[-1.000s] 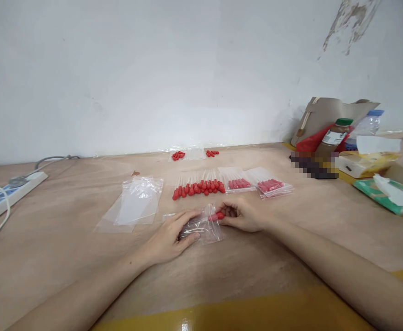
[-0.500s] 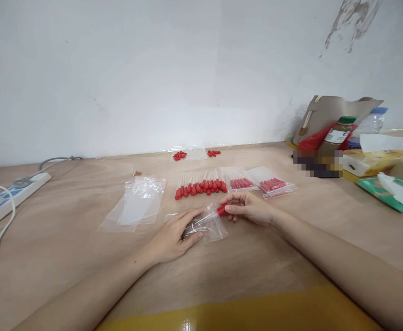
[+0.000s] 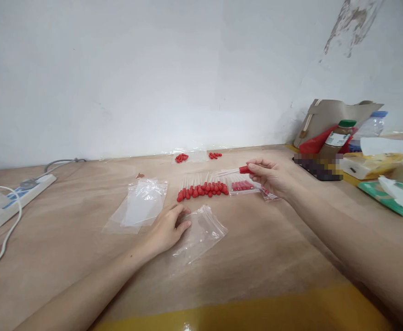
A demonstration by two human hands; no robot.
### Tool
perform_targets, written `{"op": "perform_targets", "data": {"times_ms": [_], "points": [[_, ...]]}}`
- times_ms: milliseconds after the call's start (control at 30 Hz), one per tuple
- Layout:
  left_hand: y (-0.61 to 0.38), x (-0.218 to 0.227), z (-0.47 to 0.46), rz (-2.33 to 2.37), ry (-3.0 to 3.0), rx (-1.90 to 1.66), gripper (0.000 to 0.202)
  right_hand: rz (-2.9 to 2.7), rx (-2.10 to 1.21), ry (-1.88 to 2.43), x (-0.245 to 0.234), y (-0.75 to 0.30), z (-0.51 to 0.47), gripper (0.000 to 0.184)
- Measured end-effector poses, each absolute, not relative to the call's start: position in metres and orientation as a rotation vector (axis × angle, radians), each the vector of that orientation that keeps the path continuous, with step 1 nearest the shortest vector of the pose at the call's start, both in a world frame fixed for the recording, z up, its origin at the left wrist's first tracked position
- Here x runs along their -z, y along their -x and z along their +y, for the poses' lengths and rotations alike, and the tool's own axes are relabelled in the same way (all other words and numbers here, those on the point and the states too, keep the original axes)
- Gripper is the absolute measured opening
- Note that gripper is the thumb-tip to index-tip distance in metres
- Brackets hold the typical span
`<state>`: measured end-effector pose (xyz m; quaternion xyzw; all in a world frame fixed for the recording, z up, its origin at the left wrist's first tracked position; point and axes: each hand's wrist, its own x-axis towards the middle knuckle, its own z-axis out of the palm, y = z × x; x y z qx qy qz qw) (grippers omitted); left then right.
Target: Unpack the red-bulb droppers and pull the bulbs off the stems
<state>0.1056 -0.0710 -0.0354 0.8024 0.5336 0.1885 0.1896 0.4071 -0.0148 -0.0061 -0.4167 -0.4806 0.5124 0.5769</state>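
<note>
A red-bulbed dropper (image 3: 245, 170), with its thin clear stem pointing left, is pinched in my right hand (image 3: 267, 177) above the bagged droppers; I cannot tell whether it is more than one. My left hand (image 3: 169, 226) has its curled fingers and thumb on the left edge of a clear zip bag (image 3: 203, 232), which looks flat. Beyond the bag lies a row of loose droppers (image 3: 203, 188), red bulbs toward me. To their right is a bag of droppers (image 3: 242, 185), and another bagged stack (image 3: 270, 195) is partly hidden under my right hand.
Flat clear bags (image 3: 144, 204) lie left of the droppers. Red bulbs (image 3: 181, 157) sit near the wall. A power strip (image 3: 32, 195) with cables is at far left. At right stand a bottle (image 3: 335, 140), a bag (image 3: 325, 115) and tissue packs (image 3: 387, 195).
My right hand has moved up and right with the dropper, out of the zip bag. The bag now lies flatter and nearer to me; my left hand has shifted slightly left.
</note>
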Motion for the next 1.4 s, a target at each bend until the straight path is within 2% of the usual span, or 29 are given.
{"op": "perform_targets", "data": {"times_ms": [167,267,400,533,667,800,900,967,1100,1167,1267,1400], "points": [[-0.101,0.032,-0.064,1.473,-2.14,-0.44,0.021,-1.452,-0.729,0.999,0.014,-0.339,0.004,0.026],[-0.082,0.019,-0.051,1.519,-2.158,-0.651,0.019,-1.672,-0.393,0.938,0.025,-0.299,0.015,0.016],[-0.033,0.0,-0.017,1.875,-1.99,-0.976,0.02,-1.937,-0.184,1.009,0.036,-0.267,0.02,0.015],[0.0,0.002,0.004,2.226,-1.875,-0.692,0.021,-2.078,-0.118,1.075,0.043,-0.253,0.015,0.018],[-0.012,0.018,-0.003,2.567,-2.215,-0.483,0.028,-2.195,-0.092,1.103,0.046,-0.25,0.01,0.017],[-0.034,0.037,-0.009,2.22,-2.655,-0.356,0.044,-2.281,-0.063,1.074,0.05,-0.25,0.009,0.015],[-0.033,0.051,0.001,2.108,-2.432,-0.121,0.057,-2.311,-0.001,1.059,0.052,-0.252,0.01,0.017],[-0.028,0.056,0.008,2.149,-2.257,-0.086,0.062,-2.318,0.047,1.068,0.053,-0.252,0.009,0.019],[-0.024,0.054,0.009,2.236,-2.159,-0.196,0.06,-2.328,0.12,1.08,0.053,-0.252,0.006,0.021],[-0.028,0.048,0.003,2.194,-2.29,-0.349,0.055,-2.322,0.137,1.077,0.052,-0.251,0.006,0.027],[-0.039,0.038,-0.006,1.824,-2.549,-0.614,0.047,-2.265,0.104,1.087,0.047,-0.254,0.006,0.039],[-0.055,0.032,-0.011,1.508,-2.512,-0.549,0.052,-2.088,-0.01,1.138,0.039,-0.285,0.009,0.046]]}}
